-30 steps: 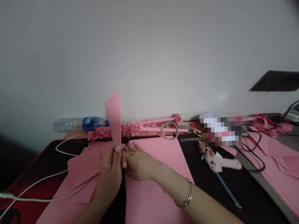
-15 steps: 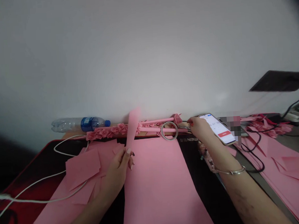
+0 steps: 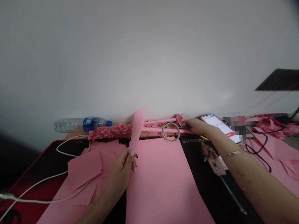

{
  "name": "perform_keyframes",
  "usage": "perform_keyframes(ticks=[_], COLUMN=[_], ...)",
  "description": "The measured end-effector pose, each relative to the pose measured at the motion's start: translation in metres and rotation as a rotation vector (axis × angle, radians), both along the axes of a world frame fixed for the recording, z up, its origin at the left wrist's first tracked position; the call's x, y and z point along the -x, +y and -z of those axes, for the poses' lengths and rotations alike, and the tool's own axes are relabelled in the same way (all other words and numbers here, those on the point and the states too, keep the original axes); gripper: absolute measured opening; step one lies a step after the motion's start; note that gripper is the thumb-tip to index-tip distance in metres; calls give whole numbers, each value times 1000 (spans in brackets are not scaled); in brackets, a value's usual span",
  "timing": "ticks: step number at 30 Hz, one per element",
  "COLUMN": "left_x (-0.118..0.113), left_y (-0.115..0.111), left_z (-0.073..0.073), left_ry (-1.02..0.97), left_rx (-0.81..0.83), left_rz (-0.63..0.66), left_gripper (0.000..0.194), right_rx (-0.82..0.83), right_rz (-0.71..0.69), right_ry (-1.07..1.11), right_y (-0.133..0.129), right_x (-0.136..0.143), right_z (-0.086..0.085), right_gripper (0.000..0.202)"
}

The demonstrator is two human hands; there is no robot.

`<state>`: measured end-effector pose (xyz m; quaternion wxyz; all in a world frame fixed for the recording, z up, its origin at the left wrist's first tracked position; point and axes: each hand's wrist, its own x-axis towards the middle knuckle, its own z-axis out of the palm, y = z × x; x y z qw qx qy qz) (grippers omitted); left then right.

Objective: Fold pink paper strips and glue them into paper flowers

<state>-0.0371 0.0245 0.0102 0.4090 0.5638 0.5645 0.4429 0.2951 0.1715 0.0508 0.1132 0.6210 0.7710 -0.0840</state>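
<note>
My left hand (image 3: 124,162) pinches the lower end of a pink paper strip (image 3: 137,126), which stands up from the thumb and fingers and leans right at the top. Below it lies a large pink paper sheet (image 3: 161,182). At the desk's back edge my right hand (image 3: 197,126) is curled downward, its fingertips mostly hidden. A bit of something yellow (image 3: 204,137) shows under the palm; I cannot make out what it is. Left of this hand are a roll of tape (image 3: 179,132) on its side and pink paper flowers on stems (image 3: 179,119).
A phone (image 3: 223,129) lies beside my right wrist. At the back left is a plastic bottle (image 3: 81,124). Loose pink squares (image 3: 85,168) and a white cable (image 3: 51,201) lie left. A pink craft knife-like tool (image 3: 215,163) rests under my right forearm. More pink sheets (image 3: 289,154) lie right.
My right hand has shifted slightly left relative to the phone, and the yellow thing now shows beneath it. My left hand still holds the strip. The whole view has swung a little.
</note>
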Motion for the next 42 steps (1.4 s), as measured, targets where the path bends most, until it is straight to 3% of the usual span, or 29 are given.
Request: perform_keyframes(ticks=[7, 13, 18, 25, 29, 31, 36, 42], left_x=[0, -1, -1, -1, -2, -2, -1, 1], left_y=[-1, -2, -1, -1, -1, -1, 0, 1], left_z=[0, -4, -4, -4, -4, -3, 2, 3], left_ry=[-7, 3, 13, 22, 15, 15, 1, -20], left_rx=[14, 27, 39, 49, 37, 32, 22, -3], left_rz=[24, 22, 31, 38, 34, 38, 46, 30], left_gripper=[38, 37, 35, 32, 33, 33, 35, 34], right_rx=[-46, -136, -226, -366, -487, -580, -1007, -1263], right_rz=[-26, -30, -32, -23, 39, 112, 229, 293], right_ry=[16, 15, 48, 110, 159, 260, 951, 1316], right_y=[-6, -7, -6, -25, -33, -36, -37, -48], right_x=[2, 6, 9, 11, 6, 2, 1, 22], right_z=[-2, -12, -15, -18, -23, -24, -23, -32], right_gripper=[37, 24, 30, 39, 31, 30, 23, 21])
